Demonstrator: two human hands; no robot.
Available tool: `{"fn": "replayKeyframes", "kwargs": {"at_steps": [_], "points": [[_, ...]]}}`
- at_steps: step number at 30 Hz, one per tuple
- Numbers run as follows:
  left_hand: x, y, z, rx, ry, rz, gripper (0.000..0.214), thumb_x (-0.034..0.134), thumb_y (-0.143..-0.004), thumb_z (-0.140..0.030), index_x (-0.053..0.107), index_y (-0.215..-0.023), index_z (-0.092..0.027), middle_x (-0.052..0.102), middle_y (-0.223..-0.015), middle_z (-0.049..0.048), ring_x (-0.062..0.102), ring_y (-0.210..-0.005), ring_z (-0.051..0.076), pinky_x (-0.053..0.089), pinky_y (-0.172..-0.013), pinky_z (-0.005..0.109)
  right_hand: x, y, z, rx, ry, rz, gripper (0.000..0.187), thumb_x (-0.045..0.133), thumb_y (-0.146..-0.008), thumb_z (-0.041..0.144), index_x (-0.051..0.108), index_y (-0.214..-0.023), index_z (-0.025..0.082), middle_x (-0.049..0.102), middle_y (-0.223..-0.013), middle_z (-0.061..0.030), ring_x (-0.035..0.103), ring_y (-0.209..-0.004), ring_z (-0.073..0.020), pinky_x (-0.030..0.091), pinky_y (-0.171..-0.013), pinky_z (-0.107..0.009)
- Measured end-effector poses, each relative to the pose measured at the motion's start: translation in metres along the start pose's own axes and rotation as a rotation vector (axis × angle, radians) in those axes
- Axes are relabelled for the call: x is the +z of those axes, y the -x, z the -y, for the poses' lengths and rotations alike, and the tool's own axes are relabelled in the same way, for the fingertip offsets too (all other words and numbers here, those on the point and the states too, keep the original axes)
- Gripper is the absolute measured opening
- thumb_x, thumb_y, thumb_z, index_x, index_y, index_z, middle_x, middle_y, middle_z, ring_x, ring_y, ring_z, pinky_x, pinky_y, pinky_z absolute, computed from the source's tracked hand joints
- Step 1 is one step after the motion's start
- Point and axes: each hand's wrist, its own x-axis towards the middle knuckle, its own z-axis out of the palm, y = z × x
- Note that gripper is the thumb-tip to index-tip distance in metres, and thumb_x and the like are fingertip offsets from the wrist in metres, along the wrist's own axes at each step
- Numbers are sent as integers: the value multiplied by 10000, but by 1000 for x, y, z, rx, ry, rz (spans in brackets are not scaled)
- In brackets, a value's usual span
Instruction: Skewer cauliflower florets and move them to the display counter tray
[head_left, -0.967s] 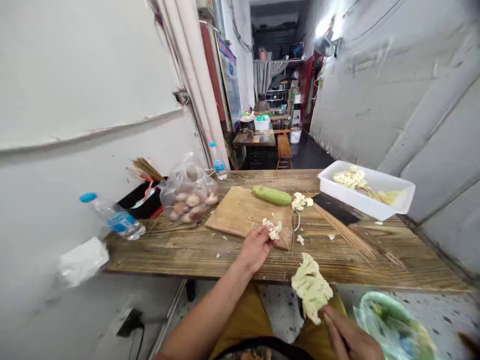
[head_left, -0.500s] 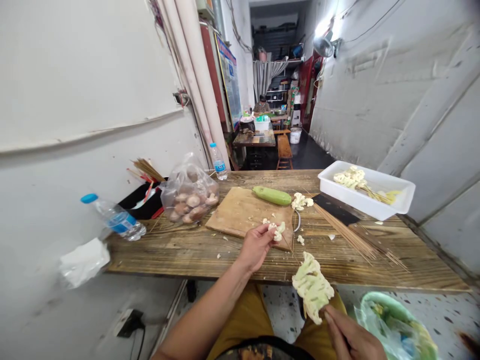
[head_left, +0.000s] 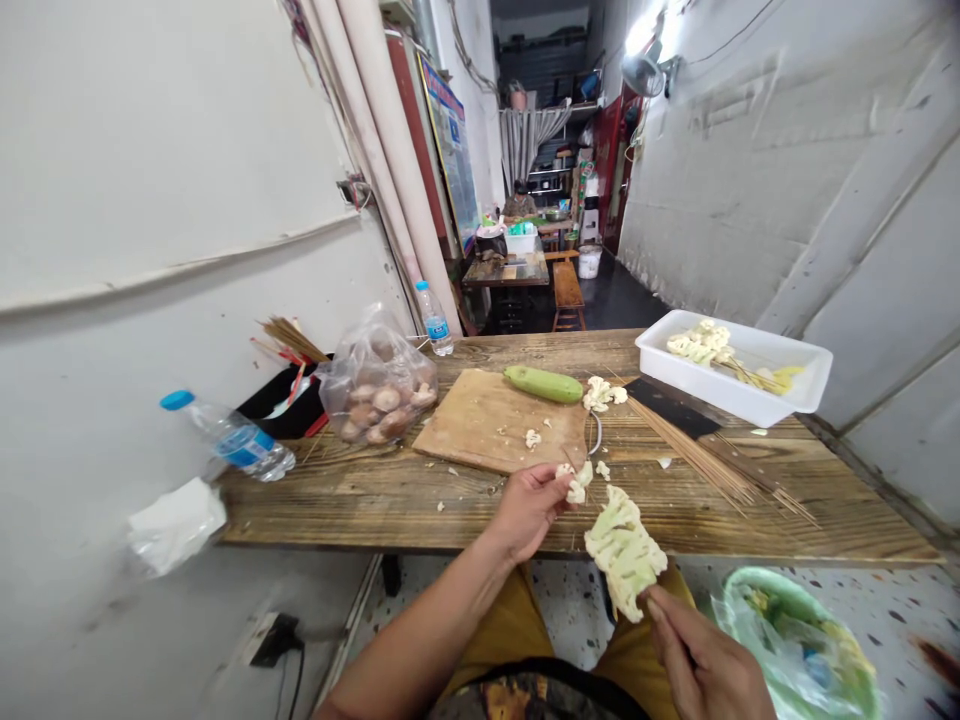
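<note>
My left hand [head_left: 531,512] pinches a small cauliflower floret [head_left: 576,483] just past the near edge of the cutting board [head_left: 469,430]. In my right hand [head_left: 701,650], closed thumb on fingers, is the lower end of a cauliflower skewer [head_left: 625,555], several pale pieces threaded flat along it. Its tip points up and left toward the floret; whether it touches the floret I cannot make out. Loose cauliflower florets [head_left: 600,393] lie right of the board, with small crumbs on it. A green squash [head_left: 543,384] rests along the board's far edge.
At the right are a black-bladed cleaver [head_left: 671,408], bare bamboo skewers [head_left: 694,455] and a white tub [head_left: 735,375] with filled skewers. A bag of mushrooms [head_left: 379,390] and water bottles [head_left: 229,435] stand left. A green bin [head_left: 799,640] is below. Far back, a person [head_left: 519,203] sits.
My left hand has moved right and slightly nearer with the floret, closer to the skewer's tip. The right hand has risen slightly, still holding the skewer. The view has shifted a little.
</note>
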Motion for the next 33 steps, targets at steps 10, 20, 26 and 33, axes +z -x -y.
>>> {"fn": "replayKeyframes", "kwargs": {"at_steps": [10, 20, 26, 33], "points": [[5, 12, 15, -7, -157, 30, 312, 834, -591, -370, 720, -747, -125, 674, -705, 26, 554, -657, 101, 422, -674, 234, 10, 4, -3, 75, 28, 21, 209, 498, -904, 199, 674, -972, 110, 745, -867, -109, 720, -744, -160, 577, -719, -189], [-26, -14, 3, 195, -347, -221, 324, 715, -694, -482, 660, -661, -165, 701, -1011, 88, 579, -1009, 208, 390, -908, 316, 38, 12, -56, 330, 133, 82, 320, 430, -932, 303, 695, -1000, 136, 747, -911, -115, 721, -773, -203, 581, -698, -276], [-23, -19, 22, 201, -638, -144, 289, 709, -682, -436, 692, -797, -171, 708, -791, 36, 614, -750, 167, 453, -754, 282, 50, 20, -73, 387, 156, -10, 335, 411, -941, 300, 698, -962, 127, 746, -897, -120, 719, -769, -198, 581, -724, -291], [-16, -23, 38, 262, -994, -114, 381, 582, -791, -460, 637, -553, -168, 563, -489, -14, 517, -523, 126, 394, -559, 231, 48, 20, -83, 397, 196, -106, 273, 452, -929, 260, 691, -968, 132, 745, -906, -101, 716, -774, -178, 575, -738, -269]]}}
